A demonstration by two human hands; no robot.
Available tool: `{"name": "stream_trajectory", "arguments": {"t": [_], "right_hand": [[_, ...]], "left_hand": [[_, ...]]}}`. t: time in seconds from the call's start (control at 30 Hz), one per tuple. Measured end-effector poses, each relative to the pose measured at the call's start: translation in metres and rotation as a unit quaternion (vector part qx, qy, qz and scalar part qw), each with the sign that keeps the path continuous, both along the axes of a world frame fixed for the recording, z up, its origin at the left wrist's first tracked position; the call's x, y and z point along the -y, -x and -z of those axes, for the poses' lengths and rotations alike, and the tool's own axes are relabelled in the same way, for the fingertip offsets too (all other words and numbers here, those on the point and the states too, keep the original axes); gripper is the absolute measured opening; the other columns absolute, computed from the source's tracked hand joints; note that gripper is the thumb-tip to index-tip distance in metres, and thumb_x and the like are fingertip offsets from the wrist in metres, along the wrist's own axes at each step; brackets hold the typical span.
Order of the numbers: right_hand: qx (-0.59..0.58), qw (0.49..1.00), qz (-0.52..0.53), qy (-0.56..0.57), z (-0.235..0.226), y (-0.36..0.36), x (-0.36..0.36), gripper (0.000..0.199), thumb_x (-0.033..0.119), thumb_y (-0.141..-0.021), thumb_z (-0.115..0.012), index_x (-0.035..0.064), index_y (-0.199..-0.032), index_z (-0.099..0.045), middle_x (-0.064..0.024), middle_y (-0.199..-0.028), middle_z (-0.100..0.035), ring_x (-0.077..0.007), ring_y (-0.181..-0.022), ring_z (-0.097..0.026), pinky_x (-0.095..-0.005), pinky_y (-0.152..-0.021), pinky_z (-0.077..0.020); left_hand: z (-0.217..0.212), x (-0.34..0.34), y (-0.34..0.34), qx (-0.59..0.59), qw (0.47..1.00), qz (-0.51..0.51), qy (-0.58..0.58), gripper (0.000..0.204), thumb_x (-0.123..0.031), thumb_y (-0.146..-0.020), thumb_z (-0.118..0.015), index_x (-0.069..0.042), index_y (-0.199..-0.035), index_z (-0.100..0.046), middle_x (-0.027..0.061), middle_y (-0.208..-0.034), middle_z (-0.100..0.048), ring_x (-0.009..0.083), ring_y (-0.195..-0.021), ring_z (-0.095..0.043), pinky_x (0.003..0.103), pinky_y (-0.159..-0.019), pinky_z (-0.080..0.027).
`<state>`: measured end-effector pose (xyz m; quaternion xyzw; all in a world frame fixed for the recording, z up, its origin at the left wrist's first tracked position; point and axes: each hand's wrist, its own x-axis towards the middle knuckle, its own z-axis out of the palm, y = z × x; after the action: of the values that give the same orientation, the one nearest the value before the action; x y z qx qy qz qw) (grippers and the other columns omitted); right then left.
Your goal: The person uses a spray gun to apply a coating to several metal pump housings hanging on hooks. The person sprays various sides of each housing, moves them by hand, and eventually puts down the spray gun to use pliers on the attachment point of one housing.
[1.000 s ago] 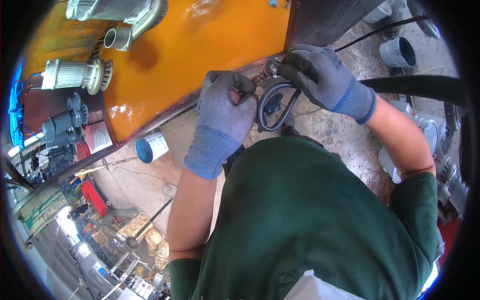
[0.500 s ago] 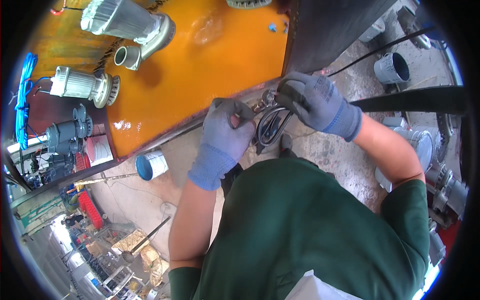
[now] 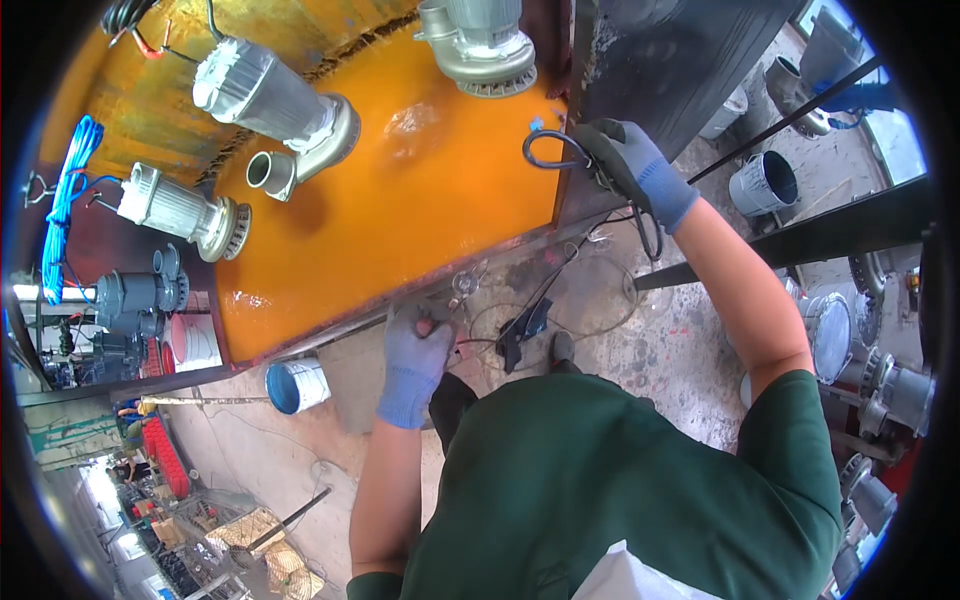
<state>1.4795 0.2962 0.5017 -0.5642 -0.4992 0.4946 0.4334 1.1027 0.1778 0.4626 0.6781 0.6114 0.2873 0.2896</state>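
Observation:
My right hand (image 3: 625,165), in a grey-blue glove with dark fingers, is raised by the dark metal panel. It is closed around a black cable (image 3: 548,165); one loop sticks out to the left over the orange surface and another part hangs below the fingers. Lower down, my left hand (image 3: 415,350), gloved alike, is closed at the near edge of the orange surface (image 3: 400,230). Beside its fingers is a small round metal fitting (image 3: 464,285). A thin dark line runs from this hand to the right. What the left fingers hold is mostly hidden.
Silver pumps (image 3: 275,95) stand on and around the orange surface, another pump (image 3: 487,45) at its far edge. A white bucket (image 3: 298,386) is on the floor at left, a grey bucket (image 3: 765,183) at right. Dark cloth (image 3: 523,335) and thin hoses lie near my feet.
My hands have moved apart. The right one has carried the looped black cable up and away to the dark panel; the left has dropped lower. My view has shifted, showing more of the far pumps.

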Motion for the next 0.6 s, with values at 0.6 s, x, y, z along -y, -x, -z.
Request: {"name": "stream_trajectory", "arguments": {"t": [0.6], "right_hand": [[-0.147,0.983,0.111,0.001,0.046,-0.091,0.042,0.029,0.031,-0.105,-0.063,0.0033,-0.109,-0.070,-0.0006,-0.072,-0.059,-0.0095,-0.057,-0.054,-0.0244,-0.051,-0.0416]], "left_hand": [[-0.012,0.012,-0.008,0.188,0.975,-0.079,0.090,0.007,-0.002,-0.091,-0.074,0.000,-0.093,-0.068,0.0057,-0.077,-0.065,0.0128,-0.064,-0.062,0.029,-0.060,-0.053]]}}
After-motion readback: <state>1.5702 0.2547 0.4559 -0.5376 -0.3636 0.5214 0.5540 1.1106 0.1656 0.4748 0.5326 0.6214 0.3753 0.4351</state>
